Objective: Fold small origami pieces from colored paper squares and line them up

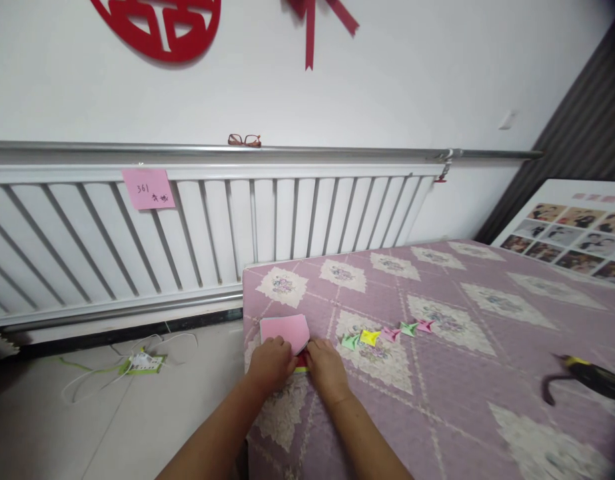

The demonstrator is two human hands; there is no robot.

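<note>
A pink sheet of paper with a cut or folded right corner lies near the left corner of the patterned purple cover. On its lower edge rests my left hand, fingers curled and pressing down. My right hand pinches at the paper's lower right corner; its fingertips are partly hidden. Between the hands a red and yellow piece shows beneath the pink paper. To the right, several small folded papers in green, yellow and pink stand in a slanting row.
A black and yellow tool lies at the right. Behind the cover stands a white radiator with glasses on the pipe above. A photo board is at the far right, a power strip on the floor.
</note>
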